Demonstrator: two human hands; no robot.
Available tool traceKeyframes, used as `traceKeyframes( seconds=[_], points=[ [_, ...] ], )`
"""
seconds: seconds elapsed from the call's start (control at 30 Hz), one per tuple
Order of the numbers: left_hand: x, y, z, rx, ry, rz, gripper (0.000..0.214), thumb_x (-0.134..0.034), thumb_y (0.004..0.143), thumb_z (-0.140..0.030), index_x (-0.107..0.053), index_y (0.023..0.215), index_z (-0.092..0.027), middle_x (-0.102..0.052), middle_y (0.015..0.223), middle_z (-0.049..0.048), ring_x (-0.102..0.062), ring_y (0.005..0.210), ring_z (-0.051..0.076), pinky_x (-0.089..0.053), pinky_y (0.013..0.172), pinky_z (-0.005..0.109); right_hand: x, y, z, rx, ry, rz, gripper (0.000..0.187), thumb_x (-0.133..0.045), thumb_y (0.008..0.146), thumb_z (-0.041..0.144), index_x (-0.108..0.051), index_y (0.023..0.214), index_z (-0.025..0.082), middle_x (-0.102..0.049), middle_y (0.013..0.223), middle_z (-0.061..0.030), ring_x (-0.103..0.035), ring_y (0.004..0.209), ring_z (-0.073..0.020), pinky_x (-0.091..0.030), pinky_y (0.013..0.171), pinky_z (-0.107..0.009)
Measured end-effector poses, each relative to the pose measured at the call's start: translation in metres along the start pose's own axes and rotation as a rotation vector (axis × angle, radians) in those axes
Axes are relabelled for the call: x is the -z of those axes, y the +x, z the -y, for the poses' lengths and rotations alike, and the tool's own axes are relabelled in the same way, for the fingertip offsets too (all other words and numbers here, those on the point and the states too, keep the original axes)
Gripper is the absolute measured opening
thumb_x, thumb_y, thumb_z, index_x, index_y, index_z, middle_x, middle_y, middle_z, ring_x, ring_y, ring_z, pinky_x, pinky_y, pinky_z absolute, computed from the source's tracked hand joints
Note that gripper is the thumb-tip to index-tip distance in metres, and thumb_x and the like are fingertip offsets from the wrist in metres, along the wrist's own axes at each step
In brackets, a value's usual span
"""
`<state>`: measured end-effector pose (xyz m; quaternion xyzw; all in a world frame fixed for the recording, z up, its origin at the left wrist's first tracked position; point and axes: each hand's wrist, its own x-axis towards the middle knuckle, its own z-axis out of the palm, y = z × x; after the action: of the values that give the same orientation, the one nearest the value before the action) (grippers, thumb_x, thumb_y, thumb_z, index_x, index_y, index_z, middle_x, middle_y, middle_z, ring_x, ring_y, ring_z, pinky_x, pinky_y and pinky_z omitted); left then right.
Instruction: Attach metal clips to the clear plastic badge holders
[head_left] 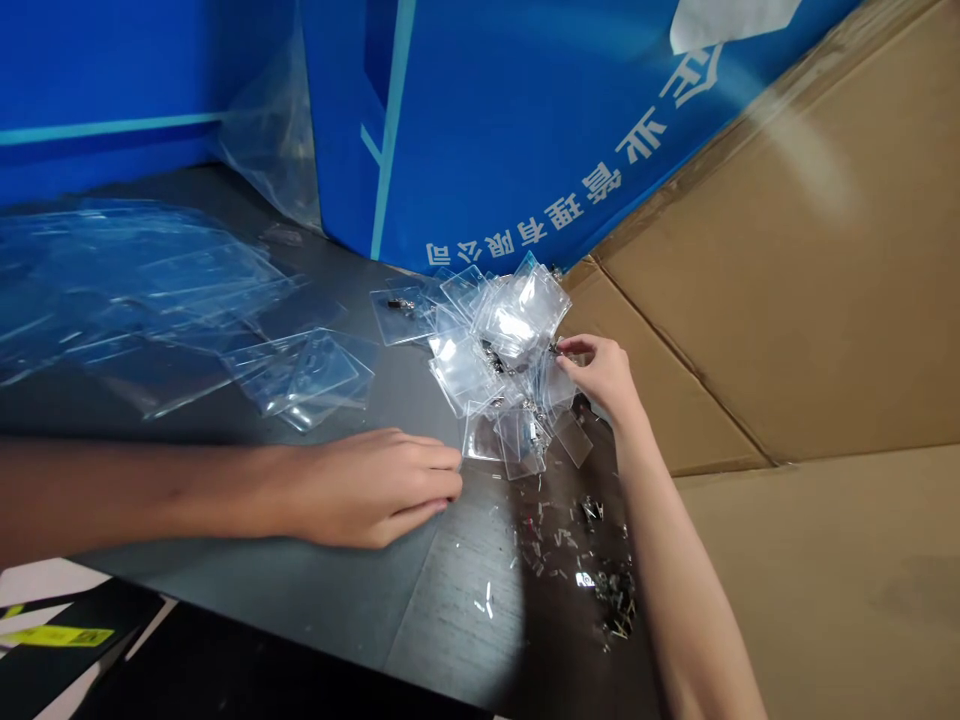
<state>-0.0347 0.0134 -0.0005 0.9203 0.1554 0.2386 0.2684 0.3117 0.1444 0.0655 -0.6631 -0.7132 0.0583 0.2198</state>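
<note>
My left hand (405, 485) rests low over the dark table, its fingers curled together; whatever they may hold is hidden. Just beyond its fingertips lies a heap of clear plastic badge holders (517, 320), several with small metal clips attached. My right hand (600, 372) is at the heap's right side, thumb and index finger pinched on a small dark metal clip. To the left, more clear plastic sleeves (300, 375) lie spread in a flat, overlapping pile. Loose metal clips (616, 600) are gathered near my right forearm.
Small clear strips (555, 540) are scattered on the dark tabletop (450, 590). A blue printed panel (487, 120) with white characters stands behind. Brown cardboard (810, 300) borders the right side. A clear plastic bag (274, 150) hangs at the back left.
</note>
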Motion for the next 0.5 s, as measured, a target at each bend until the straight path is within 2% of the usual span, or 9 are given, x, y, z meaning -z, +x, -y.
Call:
traceKeyframes(
  seconds=[0.13,0.27,0.4,0.5],
  points=[
    [0.001,0.000,0.003,-0.011,0.031,0.031,0.025,-0.051,0.109,-0.012,-0.071,0.096,-0.021,-0.072,0.091,0.0064,-0.066,0.079,0.021,-0.047,0.070,0.035,-0.001,-0.005,0.000,0.035,-0.059,-0.003,0.020,-0.077,0.085,0.023,-0.087,0.101,0.020,-0.090,0.114,-0.0122,-0.082,0.110,-0.0311,-0.056,0.111,-0.050],
    [0.007,0.003,0.003,0.016,0.072,0.061,0.025,-0.051,0.110,-0.015,-0.071,0.096,-0.021,-0.072,0.093,0.0067,-0.065,0.079,0.021,-0.045,0.068,0.036,-0.001,-0.009,0.003,0.066,-0.093,-0.022,0.026,-0.073,0.087,0.021,-0.086,0.109,0.021,-0.089,0.118,-0.0127,-0.082,0.114,-0.0320,-0.056,0.112,-0.050],
    [0.022,0.004,0.005,0.145,0.134,0.106,0.023,-0.051,0.111,-0.021,-0.071,0.100,-0.022,-0.070,0.099,0.0080,-0.064,0.081,0.022,-0.044,0.069,0.036,0.008,-0.024,0.005,0.081,-0.137,-0.073,0.031,-0.066,0.092,0.022,-0.084,0.117,0.019,-0.084,0.134,-0.0165,-0.076,0.129,-0.0337,-0.052,0.118,-0.049],
    [0.040,0.000,0.013,0.292,0.276,0.078,0.016,-0.060,0.109,-0.033,-0.071,0.111,-0.021,-0.068,0.112,0.0111,-0.064,0.093,0.026,-0.046,0.078,0.037,0.022,-0.054,-0.004,0.024,-0.187,-0.063,0.037,-0.062,0.096,0.027,-0.082,0.125,0.017,-0.083,0.133,-0.0195,-0.077,0.126,-0.0353,-0.054,0.115,-0.051]
  ],
)
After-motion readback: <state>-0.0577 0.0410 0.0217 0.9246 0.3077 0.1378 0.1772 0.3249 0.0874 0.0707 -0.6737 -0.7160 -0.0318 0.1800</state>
